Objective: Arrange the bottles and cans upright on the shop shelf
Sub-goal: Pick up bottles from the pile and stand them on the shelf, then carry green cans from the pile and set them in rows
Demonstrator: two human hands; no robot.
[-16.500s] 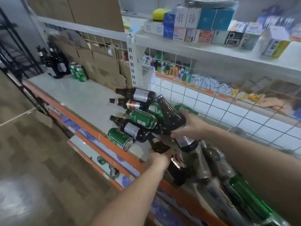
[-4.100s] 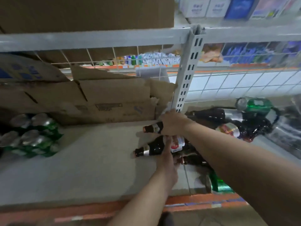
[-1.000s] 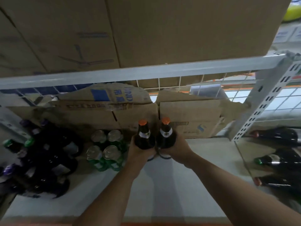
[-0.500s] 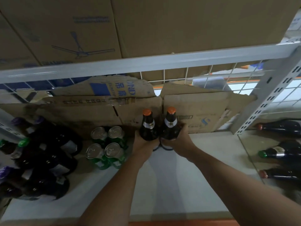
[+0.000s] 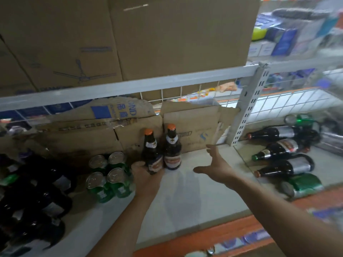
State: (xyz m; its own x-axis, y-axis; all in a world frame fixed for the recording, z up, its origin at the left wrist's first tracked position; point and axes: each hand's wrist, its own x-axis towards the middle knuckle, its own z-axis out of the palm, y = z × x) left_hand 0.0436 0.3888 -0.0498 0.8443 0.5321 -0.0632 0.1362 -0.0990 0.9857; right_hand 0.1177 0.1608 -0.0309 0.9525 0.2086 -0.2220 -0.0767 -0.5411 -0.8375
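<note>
Two brown bottles with orange caps stand upright at the back of the grey shelf (image 5: pixel 194 197). My left hand (image 5: pixel 143 175) grips the left bottle (image 5: pixel 150 151) low on its body. The right bottle (image 5: pixel 172 149) stands free beside it. My right hand (image 5: pixel 216 166) hovers to its right, fingers spread, holding nothing. Several green cans (image 5: pixel 109 175) stand upright left of the bottles, and several dark bottles (image 5: pixel 33 184) stand further left. To the right, three brown bottles (image 5: pixel 284 152) and two green cans (image 5: pixel 304 184) lie on their sides.
Torn cardboard (image 5: pixel 193 130) lines the back of the shelf. A white slotted upright post (image 5: pixel 248 108) divides the bays. Large cardboard boxes (image 5: pixel 167 34) sit on the shelf above. The shelf's orange front edge (image 5: pixel 213 236) runs below my arms.
My right hand has let go of the right bottle and drawn away to the right with its fingers spread. Both bottles now stand on the shelf. My view has swung right.
</note>
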